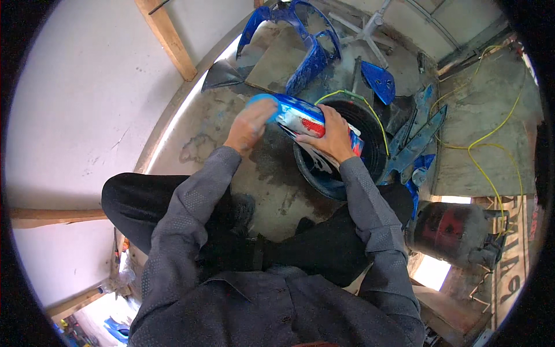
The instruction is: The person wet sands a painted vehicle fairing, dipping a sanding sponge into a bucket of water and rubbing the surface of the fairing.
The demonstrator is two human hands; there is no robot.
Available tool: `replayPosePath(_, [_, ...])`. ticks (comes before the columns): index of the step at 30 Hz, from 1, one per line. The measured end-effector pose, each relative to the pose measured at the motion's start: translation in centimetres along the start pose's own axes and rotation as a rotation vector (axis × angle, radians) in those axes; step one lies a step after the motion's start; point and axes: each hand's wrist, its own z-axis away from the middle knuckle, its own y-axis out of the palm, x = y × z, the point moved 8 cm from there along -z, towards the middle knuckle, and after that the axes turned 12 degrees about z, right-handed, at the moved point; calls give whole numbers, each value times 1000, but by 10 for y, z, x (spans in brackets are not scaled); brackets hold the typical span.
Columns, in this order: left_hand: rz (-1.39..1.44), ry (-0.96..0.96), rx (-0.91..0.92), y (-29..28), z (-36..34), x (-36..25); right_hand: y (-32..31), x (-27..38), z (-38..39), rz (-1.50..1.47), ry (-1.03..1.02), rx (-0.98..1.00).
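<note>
My right hand (333, 136) is closed around a glossy plastic body panel (302, 110), coloured blue, white and red, its fingers over the top and the thumb on the near side. The panel is tilted above a black bucket (378, 168) with a yellow-green handle. At the panel's left end my left hand (252, 122) is closed on a light blue, soft-looking piece (267, 104), pressed against the surface. Whether that piece is a cloth or a pad I cannot tell. Inside the bucket, much is dark and partly hidden by the panel and my right arm.
Large blue plastic fairings (315, 61) lie on the wet concrete floor ahead, near a grey metal stand base (365, 32). Dusty blue panels (419, 136) crowd the bucket's right side. A dark, cylindrical metal tank (445, 226) and a yellow cord (480, 141) are farther right. A white wall (87, 104) bounds the left.
</note>
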Motion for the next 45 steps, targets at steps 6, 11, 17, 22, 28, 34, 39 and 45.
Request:
replayPosePath(6, [63, 76, 69, 15, 12, -3, 1, -2, 0, -1, 4, -1])
replayPosePath(11, [75, -7, 43, 15, 20, 0, 1, 1, -1, -3, 1, 0])
replayPosePath(17, [-23, -59, -24, -1, 11, 6, 0, 1, 0, -6, 9, 11])
replayPosePath(22, [41, -44, -14, -5, 8, 8, -1, 3, 1, 3, 28, 38])
replayPosePath(28, [80, -25, 73, 8, 15, 0, 0, 2, -2, -10, 31, 47])
replayPosePath(34, [56, -47, -56, 1, 23, 3, 2, 5, -1, -10, 7, 44])
replayPosePath(39, [66, -87, -15, 3, 10, 4, 1, 0, -3, 12, 6, 3])
replayPosePath(45, [67, -65, -70, 7, 13, 4, 1, 2, -1, -9, 23, 32])
